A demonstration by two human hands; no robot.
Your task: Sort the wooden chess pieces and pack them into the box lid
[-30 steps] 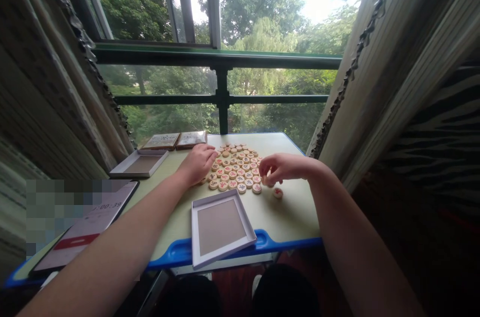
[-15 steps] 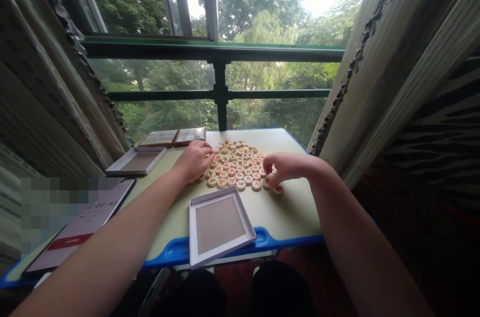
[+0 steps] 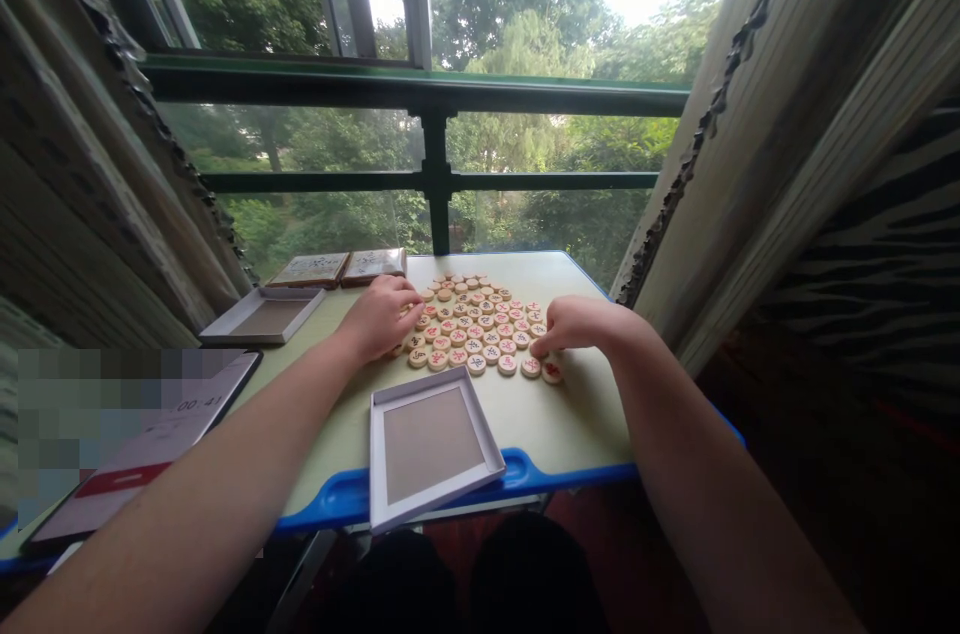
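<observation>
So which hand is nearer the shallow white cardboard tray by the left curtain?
The left hand, to the right of the tray; the right hand is farther, across the round wooden pieces.

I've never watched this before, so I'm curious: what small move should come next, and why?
Perhaps the right hand should nudge the near-right corner piece inward: it lies at the edge of the spread pieces, close to that hand.
</observation>
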